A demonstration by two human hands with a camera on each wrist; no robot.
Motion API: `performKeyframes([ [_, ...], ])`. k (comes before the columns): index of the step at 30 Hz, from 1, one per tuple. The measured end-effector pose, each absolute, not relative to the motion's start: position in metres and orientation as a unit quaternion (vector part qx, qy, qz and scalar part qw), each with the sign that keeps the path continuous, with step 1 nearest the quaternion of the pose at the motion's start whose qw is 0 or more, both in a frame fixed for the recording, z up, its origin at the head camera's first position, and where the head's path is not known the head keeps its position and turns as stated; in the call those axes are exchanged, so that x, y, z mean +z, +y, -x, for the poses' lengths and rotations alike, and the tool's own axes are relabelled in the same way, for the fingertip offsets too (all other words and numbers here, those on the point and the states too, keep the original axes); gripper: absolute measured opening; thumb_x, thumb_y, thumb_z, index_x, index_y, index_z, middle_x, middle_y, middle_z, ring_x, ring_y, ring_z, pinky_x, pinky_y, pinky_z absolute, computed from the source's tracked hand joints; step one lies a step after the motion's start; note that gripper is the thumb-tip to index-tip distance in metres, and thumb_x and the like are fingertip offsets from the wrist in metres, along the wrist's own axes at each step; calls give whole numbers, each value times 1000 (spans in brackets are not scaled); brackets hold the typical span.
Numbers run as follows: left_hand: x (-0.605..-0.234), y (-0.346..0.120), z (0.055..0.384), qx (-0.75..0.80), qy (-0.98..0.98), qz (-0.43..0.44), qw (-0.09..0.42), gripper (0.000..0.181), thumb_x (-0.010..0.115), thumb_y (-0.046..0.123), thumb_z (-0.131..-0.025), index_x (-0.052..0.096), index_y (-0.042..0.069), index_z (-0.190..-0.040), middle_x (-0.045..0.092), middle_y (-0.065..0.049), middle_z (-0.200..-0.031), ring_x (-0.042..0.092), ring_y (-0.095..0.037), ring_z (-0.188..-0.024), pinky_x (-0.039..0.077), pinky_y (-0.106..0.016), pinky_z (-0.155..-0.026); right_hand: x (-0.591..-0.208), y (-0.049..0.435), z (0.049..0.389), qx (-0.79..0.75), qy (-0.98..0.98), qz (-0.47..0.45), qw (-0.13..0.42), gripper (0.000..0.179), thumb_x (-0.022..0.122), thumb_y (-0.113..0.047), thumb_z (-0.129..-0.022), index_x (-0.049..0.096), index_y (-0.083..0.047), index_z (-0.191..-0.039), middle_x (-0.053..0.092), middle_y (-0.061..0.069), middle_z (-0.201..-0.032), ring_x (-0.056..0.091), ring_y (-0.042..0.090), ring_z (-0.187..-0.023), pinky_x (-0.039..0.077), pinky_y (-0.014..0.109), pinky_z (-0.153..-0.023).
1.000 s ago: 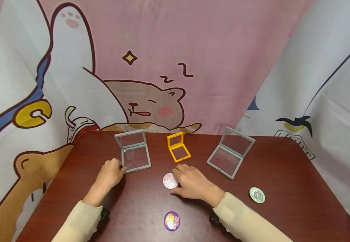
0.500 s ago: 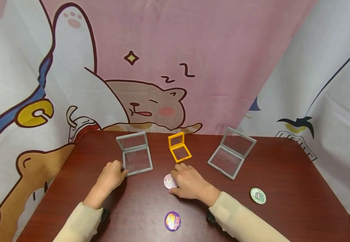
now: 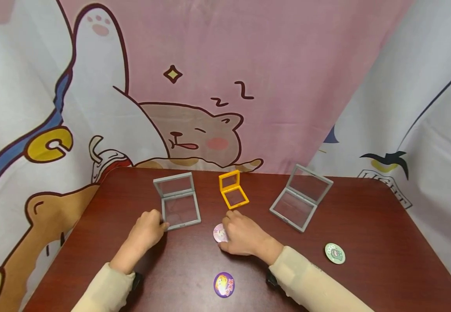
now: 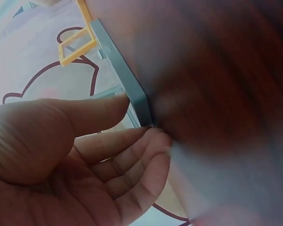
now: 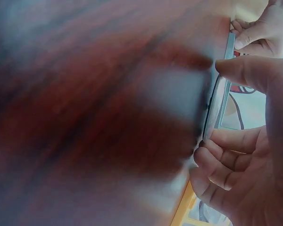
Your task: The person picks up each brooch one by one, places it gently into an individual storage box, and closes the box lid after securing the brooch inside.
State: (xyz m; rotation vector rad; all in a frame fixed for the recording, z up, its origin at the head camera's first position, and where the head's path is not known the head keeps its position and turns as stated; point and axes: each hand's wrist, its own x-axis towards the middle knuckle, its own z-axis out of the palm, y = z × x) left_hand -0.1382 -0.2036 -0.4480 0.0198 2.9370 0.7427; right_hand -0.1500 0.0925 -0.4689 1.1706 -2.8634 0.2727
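Observation:
My left hand (image 3: 145,232) pinches the near left corner of a grey hinged case (image 3: 180,212), which stands with its clear lid raised. In the left wrist view, the thumb and fingertips meet at the corner of the case's grey frame (image 4: 127,75). Near the middle of the table, my right hand (image 3: 245,234) grips a round pink badge (image 3: 220,234) by its edge, covering its right side. The right wrist view has the badge (image 5: 215,106) edge-on, low over the table, between the thumb and the fingertips.
A small orange case (image 3: 235,197) and a second grey case (image 3: 293,210) stand with lids raised toward the back. A purple badge (image 3: 223,284) lies in front, and a green badge (image 3: 334,253) lies to the right. A printed curtain (image 3: 288,86) hangs behind the table (image 3: 385,242).
The left hand has drawn the left grey case slightly toward the front of the table. The right hand has shifted slightly left over the pink badge. The head view has turned slightly left.

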Motion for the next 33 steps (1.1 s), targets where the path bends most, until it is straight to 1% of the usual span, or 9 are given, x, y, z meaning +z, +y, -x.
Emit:
performKeyframes([
  [4, -448, -202, 135, 241, 969, -8, 55, 35, 76, 11, -94, 57, 9, -64, 57, -6, -65, 58, -25, -65, 47, -44, -59, -469, 92, 152, 111, -923, -369, 16, 42, 83, -40, -80, 66, -5, -95, 54, 2, -90, 53, 20, -88, 51, 34, -76],
  [8, -448, -201, 132, 236, 970, -14, 50, 35, 77, 11, -93, 58, 10, -64, 58, -6, -64, 61, -26, -66, 48, -46, -59, -467, 90, 154, 141, -920, -365, 26, 42, 82, -36, -80, 66, -4, -102, 53, 1, -92, 54, 19, -90, 52, 34, -80],
  [11, -447, -200, 129, 232, 971, -19, 43, 36, 78, 11, -92, 57, 10, -62, 57, -6, -64, 60, -26, -65, 48, -46, -59, -464, 88, 155, 161, -916, -367, 36, 45, 82, -34, -80, 66, -2, -108, 55, 2, -95, 55, 19, -90, 53, 38, -96],
  [15, -446, -199, 126, 230, 972, -24, 39, 37, 79, 11, -92, 55, 11, -63, 56, -6, -63, 58, -25, -63, 48, -46, -58, -460, 83, 156, 172, -911, -371, 51, 48, 82, -33, -81, 67, 1, -112, 57, 5, -100, 56, 19, -90, 43, 45, -113],
  [17, -446, -198, 124, 229, 972, -26, 40, 37, 79, 10, -92, 55, 11, -63, 56, -6, -64, 58, -25, -63, 48, -46, -58, -458, 79, 157, 174, -910, -373, 61, 49, 83, -33, -81, 67, 1, -113, 57, 5, -101, 56, 19, -92, 47, 41, -107],
  [19, -446, -197, 122, 230, 972, -26, 42, 36, 79, 10, -92, 56, 11, -64, 56, -6, -64, 58, -25, -64, 48, -46, -57, -456, 76, 157, 174, -909, -373, 69, 47, 83, -33, -81, 67, 0, -112, 56, 4, -100, 55, 18, -92, 51, 35, -96],
  [22, -446, -196, 119, 231, 972, -26, 46, 35, 79, 11, -92, 57, 11, -65, 56, -6, -64, 58, -25, -64, 48, -45, -56, -454, 69, 158, 182, -907, -374, 72, 45, 83, -31, -80, 67, -1, -110, 55, 3, -98, 53, 18, -92, 50, 31, -79],
  [28, -448, -195, 115, 235, 971, -38, 34, 38, 79, 10, -91, 55, 12, -63, 55, -4, -62, 57, -24, -62, 47, -46, -56, -451, 55, 160, 189, -906, -374, 61, 42, 83, -30, -79, 66, -2, -106, 55, 4, -99, 51, 18, -91, 49, 30, -78],
  [33, -448, -193, 112, 236, 970, -50, 22, 39, 80, 8, -89, 54, 12, -61, 53, -2, -60, 53, -22, -60, 47, -44, -55, -449, 39, 162, 194, -907, -370, 48, 45, 81, -31, -81, 67, -1, -111, 56, 5, -101, 51, 18, -93, 48, 29, -78],
])
